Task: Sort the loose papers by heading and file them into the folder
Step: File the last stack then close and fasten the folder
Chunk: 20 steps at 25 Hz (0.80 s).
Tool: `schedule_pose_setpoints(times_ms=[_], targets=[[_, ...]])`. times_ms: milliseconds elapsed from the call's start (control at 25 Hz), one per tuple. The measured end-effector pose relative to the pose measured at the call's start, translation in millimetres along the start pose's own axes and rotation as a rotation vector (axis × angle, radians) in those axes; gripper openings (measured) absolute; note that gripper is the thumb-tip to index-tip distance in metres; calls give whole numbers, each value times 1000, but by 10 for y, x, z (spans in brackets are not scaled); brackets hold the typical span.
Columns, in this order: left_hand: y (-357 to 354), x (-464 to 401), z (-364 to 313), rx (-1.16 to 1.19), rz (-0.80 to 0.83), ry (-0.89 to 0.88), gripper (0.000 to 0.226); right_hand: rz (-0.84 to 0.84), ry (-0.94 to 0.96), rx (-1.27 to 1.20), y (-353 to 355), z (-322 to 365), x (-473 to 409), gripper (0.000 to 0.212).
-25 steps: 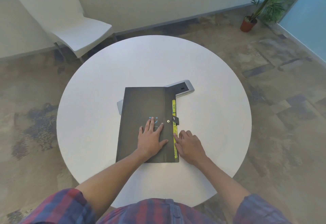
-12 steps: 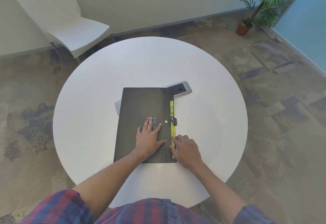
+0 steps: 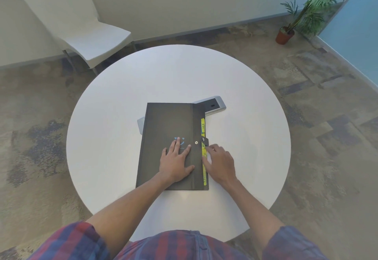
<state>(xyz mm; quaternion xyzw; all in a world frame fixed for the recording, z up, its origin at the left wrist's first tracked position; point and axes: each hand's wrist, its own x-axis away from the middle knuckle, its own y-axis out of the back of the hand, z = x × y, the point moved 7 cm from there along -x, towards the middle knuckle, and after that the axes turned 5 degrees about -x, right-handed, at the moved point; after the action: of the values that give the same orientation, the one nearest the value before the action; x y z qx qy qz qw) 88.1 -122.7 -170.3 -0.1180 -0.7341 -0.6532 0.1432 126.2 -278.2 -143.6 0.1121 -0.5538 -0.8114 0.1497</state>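
Pressing down on the closed dark folder point(image 3: 169, 126) with the left hand point(image 3: 176, 161), palm flat and fingers straight and spread, near the printed blue mark. Holding the folder in the middle of the round white table point(image 3: 122, 116), partly over a grey device point(image 3: 214, 106) that is showing at the far corner. Reaching with the right hand point(image 3: 222, 163) to the small strap point(image 3: 205, 141) at the folder's right edge, fingertips touching or almost touching it. Not possible to tell whether pinching it or only touching.

Probably closing the folder now, with the yellow index tabs point(image 3: 203, 124) sticking out along the right edge and no loose papers showing on the table. For doing this well: pressing the cover flat near the metal stud point(image 3: 196, 142), pulling the strap over the edge without bending the yellow tabs, then pushing the snap straight down onto the stud.

Compared with one second ago: right hand moving forward along the edge, from the near part of the yellow strip up to the strap. Left hand and folder staying in the same place.
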Motion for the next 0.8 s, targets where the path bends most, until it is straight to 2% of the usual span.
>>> schedule_pose_setpoints(times_ms=[120,240,800], targets=[[1,5,46,-7,-9,-11,80,-76,-96,-93,83,25,-188,31],[16,5,45,-19,-26,-25,80,-40,-91,-118,-22,75,-270,27],[2,-11,54,-26,-5,-37,79,24,-3,126,-298,258,-195,39]])
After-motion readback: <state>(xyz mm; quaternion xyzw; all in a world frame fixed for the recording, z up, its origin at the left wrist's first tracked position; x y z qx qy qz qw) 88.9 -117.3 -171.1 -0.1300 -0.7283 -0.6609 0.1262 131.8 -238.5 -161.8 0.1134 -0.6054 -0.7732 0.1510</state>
